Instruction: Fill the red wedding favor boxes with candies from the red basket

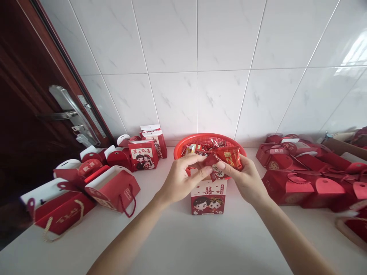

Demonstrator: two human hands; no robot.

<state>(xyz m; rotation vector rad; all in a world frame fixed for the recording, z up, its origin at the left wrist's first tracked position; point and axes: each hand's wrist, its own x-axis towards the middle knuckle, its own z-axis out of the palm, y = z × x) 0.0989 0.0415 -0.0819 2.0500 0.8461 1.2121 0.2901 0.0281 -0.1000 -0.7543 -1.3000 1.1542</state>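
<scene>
Both hands meet above a small red and white gift box (208, 198) printed with two cartoon figures. My right hand (249, 179) is closed on wrapped candies, among them a shiny red and gold packet (231, 157). My left hand (183, 175) has its fingers bent around the left side of the same bunch, where a dark red wrapper (211, 159) shows between the hands. Just behind is a red plastic basket (180, 147) holding several wrapped sweets. The hands hide the box's top and part of the basket.
Several red gift boxes stand at left, including an open one with a rope handle (61, 217) and a printed upright box (143, 156). More red boxes (286, 185) crowd the right side. A tiled wall (174, 99) rises behind the white table (183, 244); a dark door (25, 95) is at left.
</scene>
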